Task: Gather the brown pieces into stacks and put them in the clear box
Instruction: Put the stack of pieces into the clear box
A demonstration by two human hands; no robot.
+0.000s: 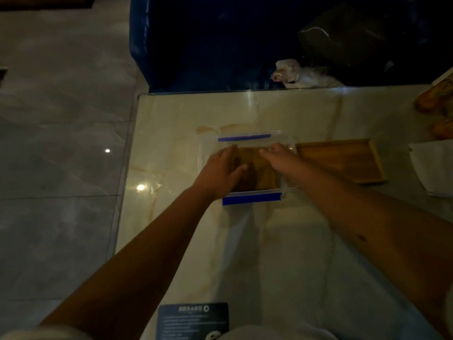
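Note:
A clear box point(250, 196) with blue clips on its near and far edges sits on the pale marble table. Inside it lie brown pieces point(259, 173), packed side by side. My left hand point(218, 173) is at the box's left side, fingers curled onto the left edge of the brown pieces. Reaching in from the right, my right hand point(278, 158) rests its fingers on top of the pieces near the far right corner. How firmly either hand grips the pieces is hard to tell in the dim light.
A shallow wooden tray point(343, 160) lies just right of the box. White paper point(434, 165) lies further right, orange objects point(438, 104) at the far right. A dark card point(193, 320) lies at the near edge. Behind the table stands a blue bin point(220, 45) holding a crumpled wrapper point(289, 72).

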